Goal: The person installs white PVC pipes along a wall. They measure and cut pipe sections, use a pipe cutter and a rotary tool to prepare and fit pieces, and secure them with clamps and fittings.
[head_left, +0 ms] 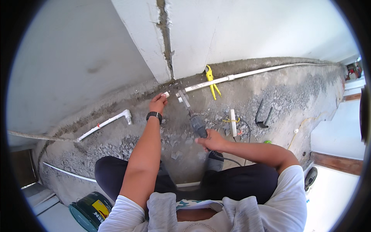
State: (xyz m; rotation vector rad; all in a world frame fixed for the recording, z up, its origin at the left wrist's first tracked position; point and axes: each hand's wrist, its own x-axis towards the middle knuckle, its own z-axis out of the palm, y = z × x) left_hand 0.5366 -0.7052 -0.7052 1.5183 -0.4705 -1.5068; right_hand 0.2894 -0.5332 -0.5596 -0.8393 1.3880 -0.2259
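- Floor [237,96]: grey, rough and dusty.
- Rubble [284,102]: loose broken chips scattered widely to the right, with more at the left.
- Long white pipe [266,71]: running along the foot of the wall.
- Yellow plier-like tool [212,83]: beside that pipe, handles pointing toward the person.
- White elbowed pipe [104,123]: at the left, with an orange-red mark.
- Thin white pipe [69,172]: farther left, near the dark green bucket [87,208].
- Slim white block [233,121]: among chips, something yellow across it.
- Black forked object [262,118]: right of the block.
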